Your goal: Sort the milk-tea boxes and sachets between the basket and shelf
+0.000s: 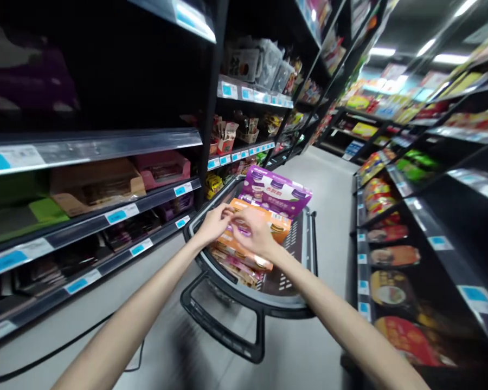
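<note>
Both my arms reach out over a black shopping cart point(231, 325) in a shop aisle. My left hand point(213, 223) and my right hand point(254, 232) meet over an orange snack bag point(277, 225) lying in the cart, their fingers curled on its near edge. Behind it a purple bag point(274, 192) leans against the cart's far side. Under the orange bag lie several more flat packets point(238, 268). The hands are slightly blurred by motion.
Dark shelves with blue price tags point(117, 215) line the left, holding a cardboard tray point(95, 187) and a pink box point(162, 168). Shelves on the right point(390, 254) carry round packaged goods. The grey aisle floor point(329, 179) runs ahead to more shelving.
</note>
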Available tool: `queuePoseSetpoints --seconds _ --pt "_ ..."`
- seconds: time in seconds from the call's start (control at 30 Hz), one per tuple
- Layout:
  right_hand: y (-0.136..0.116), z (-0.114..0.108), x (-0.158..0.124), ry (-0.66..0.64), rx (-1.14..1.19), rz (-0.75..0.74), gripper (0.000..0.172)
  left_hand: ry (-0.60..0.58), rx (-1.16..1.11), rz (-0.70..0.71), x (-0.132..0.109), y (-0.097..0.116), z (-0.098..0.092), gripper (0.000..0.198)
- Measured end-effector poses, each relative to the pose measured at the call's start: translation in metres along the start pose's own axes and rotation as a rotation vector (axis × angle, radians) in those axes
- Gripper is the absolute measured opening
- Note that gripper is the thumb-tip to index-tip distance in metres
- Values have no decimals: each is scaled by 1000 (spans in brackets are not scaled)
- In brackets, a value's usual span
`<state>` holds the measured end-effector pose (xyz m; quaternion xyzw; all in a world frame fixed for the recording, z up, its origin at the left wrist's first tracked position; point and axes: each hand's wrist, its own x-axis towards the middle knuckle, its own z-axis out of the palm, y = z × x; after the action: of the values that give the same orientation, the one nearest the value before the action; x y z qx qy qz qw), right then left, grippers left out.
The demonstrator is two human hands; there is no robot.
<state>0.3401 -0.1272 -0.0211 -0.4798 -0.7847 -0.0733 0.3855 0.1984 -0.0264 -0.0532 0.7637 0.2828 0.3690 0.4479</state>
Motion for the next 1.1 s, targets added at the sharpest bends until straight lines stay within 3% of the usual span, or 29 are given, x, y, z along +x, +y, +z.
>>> queuePoseSetpoints --seconds 0.1,0.17,0.27,0.33,0.37,0.43,0.67,0.83,0.97,1.1 --pt "55 -34 31 17 -323 92 43 6 -28 10 1 -2 1 18" --pt "97 -62 43 -13 -531 238 61 10 -32 9 1 -3 3 17" --pt "147 -97 39 48 -636 672 81 23 -48 -11 1 -5 5 18" --pt "164 -110 24 -23 -588 925 92 26 -63 -12 2 -6 5 19" --pt "167 -113 15 -63 -561 979 94 25 -67 -10 2 -6 5 20" --pt "164 -111 0 -64 -548 999 95 20 -78 -9 2 -6 4 22" --pt "147 -88 -20 237 -608 939 94 26 -136 -63 1 -5 3 19" --pt "162 -83 -36 412 -384 886 94 25 -147 -59 1 -5 3 16" --pt "174 -77 -48 525 -329 868 113 26 -185 -50 -1 -4 3 17" --pt "185 -70 -61 552 -38 907 115 24 -180 -56 -1 -2 2 19"
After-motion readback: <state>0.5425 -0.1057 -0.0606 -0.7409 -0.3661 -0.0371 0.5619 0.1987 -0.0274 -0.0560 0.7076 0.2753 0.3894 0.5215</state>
